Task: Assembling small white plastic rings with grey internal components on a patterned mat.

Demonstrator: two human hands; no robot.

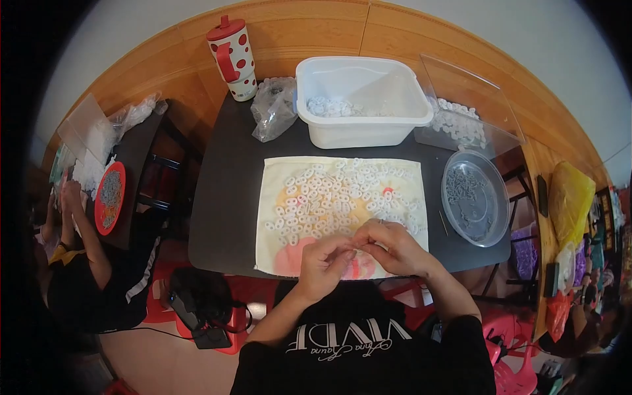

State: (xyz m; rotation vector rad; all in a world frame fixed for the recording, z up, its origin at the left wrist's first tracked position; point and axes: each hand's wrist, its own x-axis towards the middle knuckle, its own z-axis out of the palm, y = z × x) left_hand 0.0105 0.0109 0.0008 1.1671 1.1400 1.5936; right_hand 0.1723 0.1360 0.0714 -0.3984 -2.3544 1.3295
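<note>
My left hand [321, 266] and my right hand [393, 249] meet over the near edge of a cream cloth [273, 253]. The fingers of both are pinched together at the tips. Whatever lies between them is too small or hidden to make out. Just beyond my hands, many small white plastic pieces with two round holes [322, 201] lie scattered over the cloth. Pink and yellow patches of the cloth's print show among them.
A white tub [368, 135] with white pieces stands behind the cloth, beside a crumpled plastic bag [275, 112] and a spotted tumbler [234, 59]. At right are a round clear tray [477, 220] of small grey parts and a clear box [454, 135]. Another person works at left.
</note>
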